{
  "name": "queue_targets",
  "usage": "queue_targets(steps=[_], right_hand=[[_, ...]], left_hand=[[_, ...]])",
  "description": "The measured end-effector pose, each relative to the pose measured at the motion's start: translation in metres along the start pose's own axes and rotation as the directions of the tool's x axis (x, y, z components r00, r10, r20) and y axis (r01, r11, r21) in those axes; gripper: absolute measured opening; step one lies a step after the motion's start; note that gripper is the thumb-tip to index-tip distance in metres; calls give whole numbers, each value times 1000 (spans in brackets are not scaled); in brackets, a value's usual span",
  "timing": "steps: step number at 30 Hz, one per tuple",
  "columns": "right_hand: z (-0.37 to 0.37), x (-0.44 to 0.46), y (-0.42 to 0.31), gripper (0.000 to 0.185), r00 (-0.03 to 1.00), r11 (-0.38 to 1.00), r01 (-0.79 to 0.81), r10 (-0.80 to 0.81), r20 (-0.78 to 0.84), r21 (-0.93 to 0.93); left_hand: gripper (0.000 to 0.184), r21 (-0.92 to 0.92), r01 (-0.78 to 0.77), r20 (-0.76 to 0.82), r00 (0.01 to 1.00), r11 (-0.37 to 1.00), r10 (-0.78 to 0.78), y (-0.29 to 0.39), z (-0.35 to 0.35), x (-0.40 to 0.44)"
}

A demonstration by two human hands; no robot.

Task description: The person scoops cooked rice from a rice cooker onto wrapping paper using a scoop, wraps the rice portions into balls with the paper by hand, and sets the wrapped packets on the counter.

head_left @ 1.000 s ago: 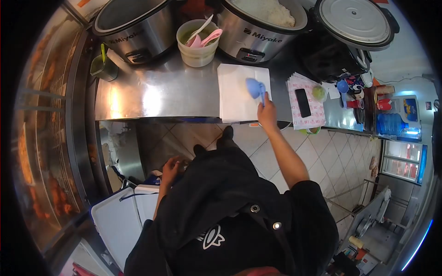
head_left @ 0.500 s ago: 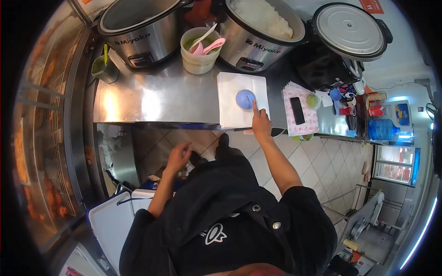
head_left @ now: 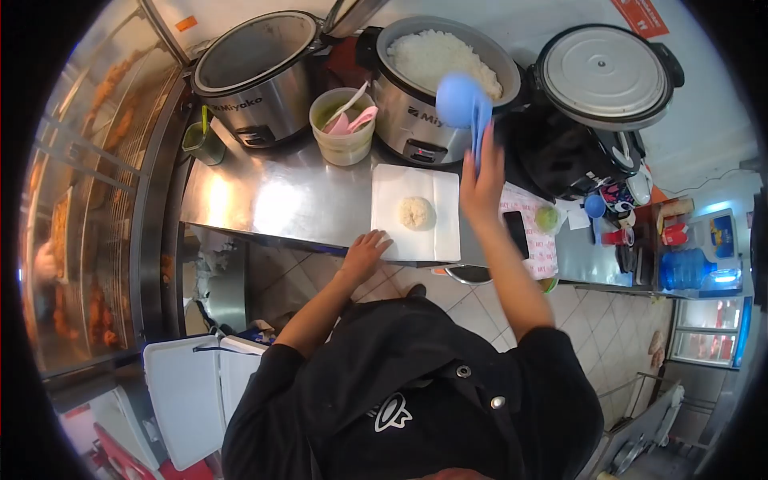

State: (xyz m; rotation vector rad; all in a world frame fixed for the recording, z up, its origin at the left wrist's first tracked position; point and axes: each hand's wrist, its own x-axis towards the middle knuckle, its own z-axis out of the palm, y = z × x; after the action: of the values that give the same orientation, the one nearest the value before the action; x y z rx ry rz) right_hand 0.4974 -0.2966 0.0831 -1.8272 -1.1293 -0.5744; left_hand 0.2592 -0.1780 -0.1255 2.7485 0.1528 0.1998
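My right hand (head_left: pixel 483 190) is closed round the handle of a blue rice scoop (head_left: pixel 459 101). The scoop, a little blurred, is raised in front of the open rice cooker (head_left: pixel 404 120), which holds white rice (head_left: pixel 436 60). A rounded mound of rice (head_left: pixel 416 213) lies on a stack of white paper (head_left: pixel 392 188) at the counter's front edge. At the paper's lower left corner, my left hand (head_left: pixel 366 252) rests with its fingers spread and touching the edge.
A tub with spoons (head_left: pixel 342 136) and a second open cooker (head_left: pixel 254 88) stand left on the steel counter (head_left: pixel 276 188). On the right are a lidded black cooker (head_left: pixel 572 148), a phone (head_left: pixel 515 234) and printed paper (head_left: pixel 542 258). A glass food display (head_left: pixel 88 200) is far left.
The blue scoop has gone from upside down on the paper up towards the rice cooker, uncovering the rice mound. My left hand has moved up to the paper's edge.
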Motion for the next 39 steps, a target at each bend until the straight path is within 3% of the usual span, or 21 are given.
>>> queue_targets(steps=[3,5,7,8,10,12,16,18,22,26,32,34,35,36,37,38,39], right_hand=[[-20,82,8,58,988,988,-142,138,64,64],[-27,89,23,44,962,979,197,-203,-181,-49],[-35,40,28,25,996,966,-4,-20,91,260],[-26,-3,42,20,947,954,-153,66,314,259],[2,-105,78,17,726,885,-403,155,670,232],[19,-185,100,21,719,937,-305,109,687,170],[30,-224,107,16,757,964,-240,112,644,115],[32,-228,114,9,758,986,-67,-48,650,150],[37,-232,117,8,787,984,-104,-9,617,146],[40,-217,120,5,762,955,-243,81,642,167],[35,-194,117,11,703,841,-491,229,673,227],[37,-189,116,17,608,749,-646,384,695,151],[38,-189,112,17,607,747,-647,387,695,149],[38,-187,110,22,672,782,-602,387,632,162],[36,-185,104,27,731,812,-558,384,564,170],[29,-175,88,27,734,814,-555,383,561,171],[17,-162,65,30,794,926,-369,270,545,79]], left_hand=[[46,31,-21,52,998,999,19,-12,10,3],[43,53,-23,40,999,998,21,-16,9,2],[38,98,-23,0,1000,995,24,-17,11,2],[38,99,-2,13,1000,995,1,-14,8,0],[40,-26,20,43,999,999,-19,-7,-5,3],[40,-44,69,87,994,997,-65,-9,-2,10],[42,-25,29,103,994,999,-26,-10,-7,19],[41,-51,63,150,987,997,-55,-14,-5,24],[41,-80,-40,136,989,996,50,-18,-12,34],[46,-134,-86,163,981,987,107,-15,-26,43],[43,-188,-181,58,979,965,195,-13,-31,58],[39,-178,-204,20,977,963,210,-18,-25,61],[35,-176,-190,-52,982,966,184,-22,-23,62],[31,-174,-180,-129,979,968,159,-25,-21,66],[31,-174,-186,-127,978,967,165,-24,-23,67],[24,-229,-98,-132,989,968,69,-22,-26,68],[18,-285,-11,-133,991,958,-28,-21,-29,70]])
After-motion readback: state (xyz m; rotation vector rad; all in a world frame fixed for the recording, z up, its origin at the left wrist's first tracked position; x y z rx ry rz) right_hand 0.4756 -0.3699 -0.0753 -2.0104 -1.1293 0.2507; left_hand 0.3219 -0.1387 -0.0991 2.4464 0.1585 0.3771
